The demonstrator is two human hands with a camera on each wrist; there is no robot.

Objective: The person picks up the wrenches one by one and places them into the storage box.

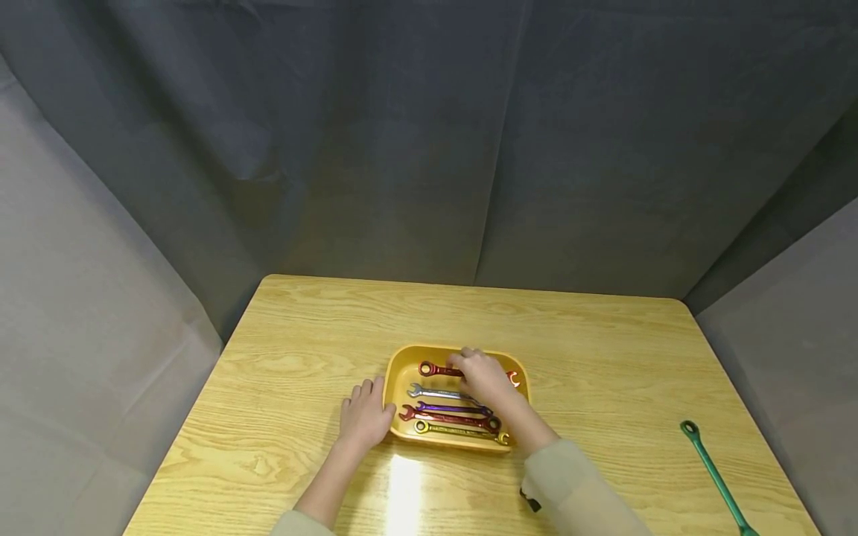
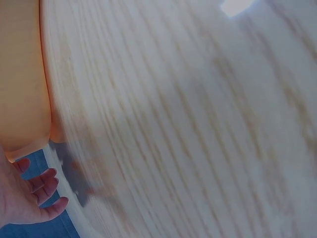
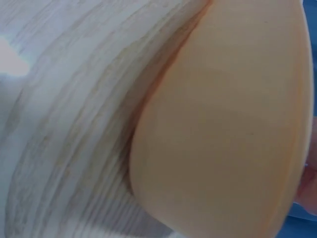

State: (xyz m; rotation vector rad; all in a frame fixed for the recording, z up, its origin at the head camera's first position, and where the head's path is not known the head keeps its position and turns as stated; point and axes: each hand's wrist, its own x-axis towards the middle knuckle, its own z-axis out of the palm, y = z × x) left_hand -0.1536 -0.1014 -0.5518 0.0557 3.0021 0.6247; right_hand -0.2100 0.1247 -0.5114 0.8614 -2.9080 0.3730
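Observation:
A yellow tray (image 1: 392,376) sits on the table with several combination wrenches lying across it. My right hand (image 1: 484,376) is over its far side, fingers bent down around the middle of a red wrench (image 1: 436,369); the hand covers that wrench's shaft, and both ends show. Below it lie a silver wrench (image 1: 429,391), a purple wrench (image 1: 445,408), a second red wrench (image 1: 442,418) and a gold wrench (image 1: 456,431). At the tray's left rim rests my left hand (image 1: 364,417), thumb against the rim and fingers loosely extended outside, as the left wrist view also shows.
A long green wrench (image 1: 716,469) lies on the wooden table (image 1: 308,327) at the right, near the edge. Dark grey curtains (image 1: 402,149) hang behind the table, with lighter panels (image 1: 80,298) at the sides. The right wrist view shows mostly the tray's outer wall (image 3: 223,124).

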